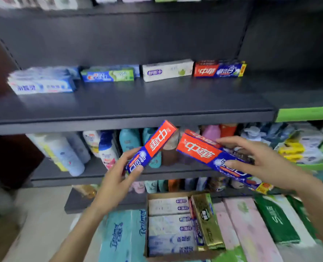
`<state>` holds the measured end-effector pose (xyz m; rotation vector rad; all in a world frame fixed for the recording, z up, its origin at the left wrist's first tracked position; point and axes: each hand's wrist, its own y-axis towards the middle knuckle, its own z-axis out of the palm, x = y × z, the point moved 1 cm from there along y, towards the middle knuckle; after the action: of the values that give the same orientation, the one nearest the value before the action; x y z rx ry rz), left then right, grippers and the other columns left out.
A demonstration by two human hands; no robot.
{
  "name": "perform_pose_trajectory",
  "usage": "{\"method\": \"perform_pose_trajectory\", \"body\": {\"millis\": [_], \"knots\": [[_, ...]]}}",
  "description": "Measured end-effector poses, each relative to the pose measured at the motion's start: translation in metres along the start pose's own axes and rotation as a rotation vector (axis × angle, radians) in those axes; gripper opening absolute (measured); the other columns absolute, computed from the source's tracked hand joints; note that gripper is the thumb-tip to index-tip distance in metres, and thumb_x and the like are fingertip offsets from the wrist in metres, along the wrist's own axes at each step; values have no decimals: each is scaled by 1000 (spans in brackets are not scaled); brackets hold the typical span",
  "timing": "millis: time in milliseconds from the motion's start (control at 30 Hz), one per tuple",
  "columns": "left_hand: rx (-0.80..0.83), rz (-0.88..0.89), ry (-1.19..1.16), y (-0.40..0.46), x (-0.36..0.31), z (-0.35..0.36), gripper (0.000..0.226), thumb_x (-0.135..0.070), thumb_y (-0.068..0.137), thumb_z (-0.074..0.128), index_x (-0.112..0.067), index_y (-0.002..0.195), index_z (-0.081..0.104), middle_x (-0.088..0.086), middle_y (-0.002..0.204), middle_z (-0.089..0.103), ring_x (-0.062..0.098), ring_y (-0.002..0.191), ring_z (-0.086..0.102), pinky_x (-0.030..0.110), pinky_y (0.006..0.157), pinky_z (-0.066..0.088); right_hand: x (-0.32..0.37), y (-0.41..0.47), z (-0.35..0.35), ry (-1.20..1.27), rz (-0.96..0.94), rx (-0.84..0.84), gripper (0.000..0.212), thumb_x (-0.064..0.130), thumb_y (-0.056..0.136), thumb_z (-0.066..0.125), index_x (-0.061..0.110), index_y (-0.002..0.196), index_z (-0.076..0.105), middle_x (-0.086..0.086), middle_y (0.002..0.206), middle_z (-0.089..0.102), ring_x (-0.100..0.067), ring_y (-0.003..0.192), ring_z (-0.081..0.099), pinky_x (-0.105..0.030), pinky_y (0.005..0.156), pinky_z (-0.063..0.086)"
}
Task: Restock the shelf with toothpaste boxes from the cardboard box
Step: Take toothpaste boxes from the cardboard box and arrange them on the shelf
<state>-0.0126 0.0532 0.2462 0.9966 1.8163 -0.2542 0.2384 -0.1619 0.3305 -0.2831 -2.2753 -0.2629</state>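
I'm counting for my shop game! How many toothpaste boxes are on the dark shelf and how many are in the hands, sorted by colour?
Red and blue: 3, one on the shelf, one in the left hand, one in the right hand
White: 1
Blue and green: 1
Pale blue stack: too blurred to count
Total: 5 clear boxes

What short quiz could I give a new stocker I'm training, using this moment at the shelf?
1. True or false: each hand holds a red-and-blue toothpaste box.
2. Which box on the shelf matches the held ones? A) leftmost B) white one C) rightmost
3. Fill in: the cardboard box sits ___ the hands.

Key:
1. True: left hand holds the left box; right hand holds the right box.
2. C, the rightmost shelf box.
3. Below.
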Motion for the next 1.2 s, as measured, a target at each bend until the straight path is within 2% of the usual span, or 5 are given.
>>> {"method": "perform_pose_trajectory", "body": {"millis": [267, 733, 867, 967, 1200], "knots": [[-177, 399, 478, 97, -99, -7, 47, -54, 86, 44, -41, 131, 43, -21, 123, 52, 0, 105, 51, 18, 82, 40, -14, 70, -140, -426, -203, -321, 48, 21, 83, 69, 25, 127, 53, 9, 123, 59, -11, 111, 58, -30, 97, 43], [-378, 432, 788, 203, -115, 45, 48, -53, 82, 46, -31, 124, 50, 2, 118, 57, 27, 96, 55, 36, 81, 41, -111, 252, -166, -858, -16, -231, 34, 20, 88, 61, 26, 122, 60, -2, 137, 50, -27, 122, 41, -41, 103, 34], [-504, 327, 718, 217, -119, 61, 46, -47, 81, 59, -28, 124, 55, 1, 118, 57, 27, 99, 54, 36, 81, 39, -86, 222, -148, -281, -117, -550, 19, 21, 91, 59, 13, 106, 68, -9, 113, 62, -21, 99, 59, -23, 85, 42], [-481, 141, 356, 232, -130, 92, 49, -42, 76, 66, -30, 122, 56, 0, 120, 59, 24, 106, 54, 39, 90, 43, -46, 178, -115, 413, -55, -341, 20, 30, 94, 53, 21, 112, 55, -5, 104, 66, -13, 81, 66, -24, 72, 50], [-129, 89, -207, 234, -164, 172, 84, -19, 79, 72, -20, 148, 23, -7, 130, 48, 11, 122, 48, 33, 104, 41, -44, 179, -129, 250, 27, -439, 59, 34, 90, 59, 17, 140, 33, 0, 124, 57, -16, 108, 59, -38, 93, 50]]}}
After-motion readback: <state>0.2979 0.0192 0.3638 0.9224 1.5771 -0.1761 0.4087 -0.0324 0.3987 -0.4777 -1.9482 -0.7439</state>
